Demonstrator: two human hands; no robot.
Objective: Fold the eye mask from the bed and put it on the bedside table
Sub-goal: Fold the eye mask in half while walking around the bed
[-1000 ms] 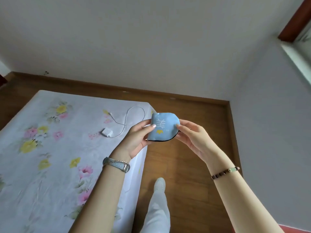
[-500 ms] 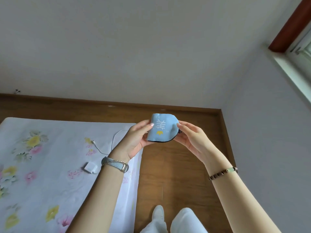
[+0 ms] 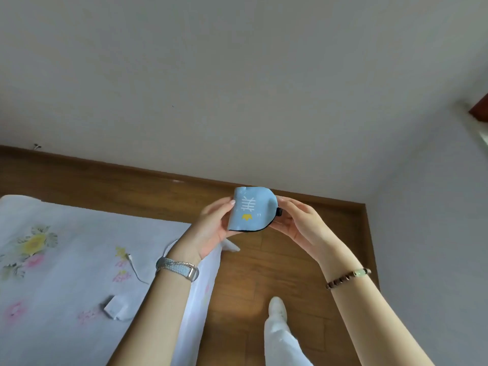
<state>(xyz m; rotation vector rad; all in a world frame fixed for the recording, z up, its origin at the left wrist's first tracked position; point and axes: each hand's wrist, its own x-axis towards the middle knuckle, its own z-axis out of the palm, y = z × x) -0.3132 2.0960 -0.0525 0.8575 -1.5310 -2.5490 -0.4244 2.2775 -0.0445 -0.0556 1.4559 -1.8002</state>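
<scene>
Pinching folded light-blue fabric eye mask (image 3: 253,212) btwn both hands, left hand (image 3: 211,232) at 9 o'clock, right hand (image 3: 298,225) at 3, above wood floor (image 3: 277,270), off floral-sheet bed (image 3: 66,273) at 8; bedside table not visible.

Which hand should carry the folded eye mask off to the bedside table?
Probably left. The left hand wraps the folded edge of the eye mask, thumb across the front, so it can pinch the fold shut alone. The right hand only steadies the strap end with its fingertips. The bedside table is not in view.

Silver mesh watch (image 3: 177,268), brown bead bracelet (image 3: 347,278), white trousers (image 3: 284,344), white shoe (image 3: 277,309)
</scene>
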